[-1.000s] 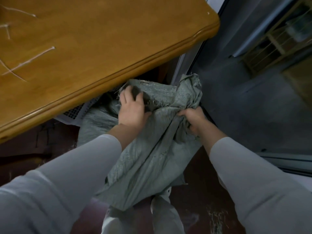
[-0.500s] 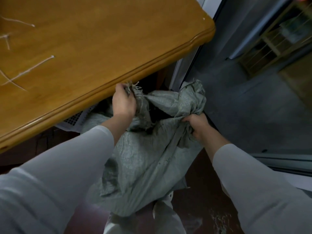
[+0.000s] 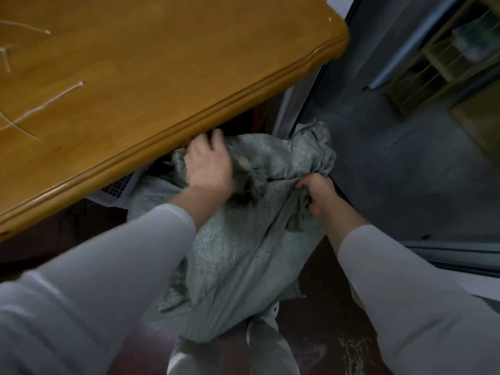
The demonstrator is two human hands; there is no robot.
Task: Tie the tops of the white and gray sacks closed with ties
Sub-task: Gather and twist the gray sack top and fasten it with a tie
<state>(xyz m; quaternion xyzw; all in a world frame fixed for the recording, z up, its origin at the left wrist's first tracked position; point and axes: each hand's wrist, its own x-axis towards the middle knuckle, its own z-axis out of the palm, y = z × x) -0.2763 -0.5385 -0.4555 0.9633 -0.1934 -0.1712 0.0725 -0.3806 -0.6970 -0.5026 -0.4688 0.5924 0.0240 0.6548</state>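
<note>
Head view: I'm gathering the gray sack (image 3: 243,253) below the bench (image 3: 162,77); right hand (image 3: 315,194) clamped on bunched cloth, left hand (image 3: 208,166) blurred, grip unclear; next, ties (image 3: 46,104) at ten o'clock.

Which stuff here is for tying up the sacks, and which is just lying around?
For the job:
- gray sack, top bunched up
- left hand on the sack's top
- right hand gripping the sack's top
- ties on the table

Just lying around:
- wooden table
- wooden rack
- white perforated thing under the table
</note>
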